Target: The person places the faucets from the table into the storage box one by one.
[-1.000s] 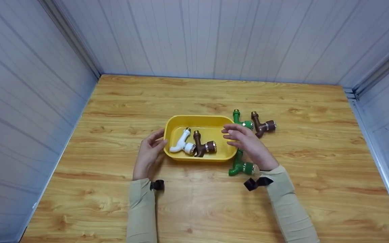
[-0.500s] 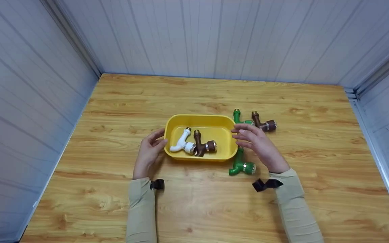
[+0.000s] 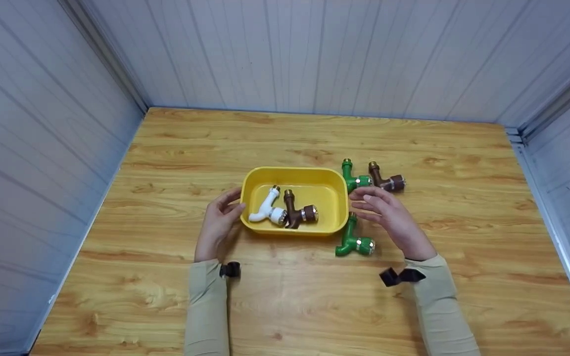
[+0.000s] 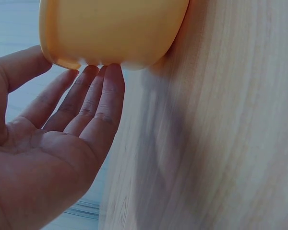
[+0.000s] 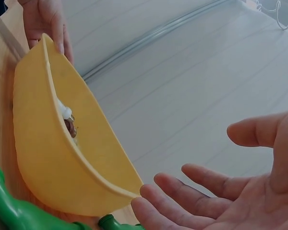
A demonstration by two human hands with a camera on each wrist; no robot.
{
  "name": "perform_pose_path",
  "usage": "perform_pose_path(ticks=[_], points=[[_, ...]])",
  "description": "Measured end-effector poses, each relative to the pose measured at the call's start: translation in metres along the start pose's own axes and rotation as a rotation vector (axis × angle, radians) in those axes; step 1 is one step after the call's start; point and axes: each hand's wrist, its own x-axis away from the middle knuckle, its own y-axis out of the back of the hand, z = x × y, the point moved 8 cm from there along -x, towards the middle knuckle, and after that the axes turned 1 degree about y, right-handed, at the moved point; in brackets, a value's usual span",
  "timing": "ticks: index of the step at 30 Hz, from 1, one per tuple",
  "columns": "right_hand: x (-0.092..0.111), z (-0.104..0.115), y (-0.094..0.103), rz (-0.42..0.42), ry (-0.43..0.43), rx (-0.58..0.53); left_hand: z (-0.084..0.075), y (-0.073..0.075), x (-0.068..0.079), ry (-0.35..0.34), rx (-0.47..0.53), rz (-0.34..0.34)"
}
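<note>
A: Where is the yellow tray point(image 3: 314, 195), please?
B: It stands on the wooden table point(image 3: 131, 237), between the two hands.

A: And what does it contain?
B: A white tap point(image 3: 266, 207) lies in its left part, and an inner brown tap point(image 3: 293, 213) lies just beside, near the middle.

A: How is the left hand point(image 3: 217, 225)?
B: Its rather straight fingertips touch the outer wall at the left end. The thumb is apart from the fingers, at the rim. How firmly it presses, I cannot tell.

A: And the right hand point(image 3: 389, 217)?
B: Its fingers and thumb are apart, close to the right end. Whether they touch the rim, I cannot tell.

A: Which taps are outside?
B: The far green tap point(image 3: 350, 183) and the near green tap point(image 3: 350, 242) lie by the tray's right end. The outer brown tap point(image 3: 383, 183) is to the right of the far one.
</note>
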Motion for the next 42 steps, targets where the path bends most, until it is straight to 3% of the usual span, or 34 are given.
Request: perform_pose_path(ticks=[18,24,33,42], points=[[0.018,-0.032,0.022,-0.047,-0.059,0.021,0.000,0.000,0.000,-0.002,-0.021,-0.003],[0.021,-0.042,0.025,-0.049,-0.069,0.021,0.001,0.000,0.001,0.017,-0.019,0.000],[0.023,-0.051,0.028,-0.046,-0.087,0.074,-0.002,-0.001,-0.001,-0.022,-0.017,0.005],[0.027,-0.060,0.026,-0.058,-0.092,0.071,-0.001,0.000,0.001,-0.012,-0.015,-0.006]])
